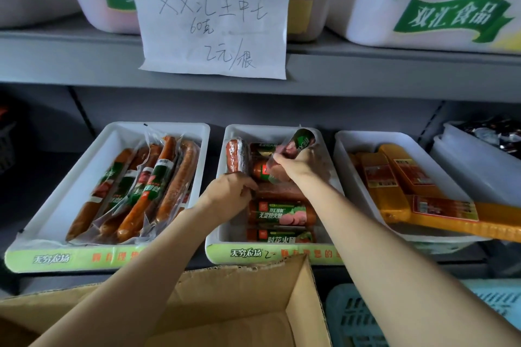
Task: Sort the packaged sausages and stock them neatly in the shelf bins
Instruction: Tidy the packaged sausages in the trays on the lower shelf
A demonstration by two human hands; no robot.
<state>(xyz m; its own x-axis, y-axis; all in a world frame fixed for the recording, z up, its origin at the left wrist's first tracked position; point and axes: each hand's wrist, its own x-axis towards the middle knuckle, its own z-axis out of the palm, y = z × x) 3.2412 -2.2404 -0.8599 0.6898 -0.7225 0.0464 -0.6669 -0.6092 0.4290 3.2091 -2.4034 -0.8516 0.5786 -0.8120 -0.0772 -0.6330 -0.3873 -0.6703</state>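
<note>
Status: stocking looks well advanced but not finished, by my reading; three white plastic bins on the lower shelf already hold product. Left bin [56, 200]: long smoked sausages [169, 186] in clear vacuum pouches, laid lengthwise, roughly parallel, some overlapping. Middle bin [217, 236]: short ham sausages [279, 214] with red casing and green labels, lying crosswise in rows at the front; the back of the bin is less orderly, with one mottled red sausage [236, 156] standing on end at the back left. Right bin [342, 155]: flat yellow-orange packs [406, 177], one jutting over the front rim toward the right, so that bin wants tidying.

Hands: my right hand [296, 163] grips a clear-wrapped sausage pack [293, 149] above the middle bin, fingers curled round it, its green-labelled end tilted up and back; my left hand [228, 194] sits low at the left side of the same bin, fingers curled down among the packs; I cannot tell what exactly it pinches.

Open cardboard carton [253, 304] below the shelf; its inside shows only in part, so remaining stock unknown.

Materials: bins smooth, rigid, glossy, with a green printed front band; pouches thin, crinkled, reflective, likely slippery; ham casings taut, cylindrical; carton corrugated, torn flap edge. Handwritten paper price sign [211, 17] hangs from the upper shelf edge [394, 73]; a teal slotted crate [355, 315] sits lower right.
</note>
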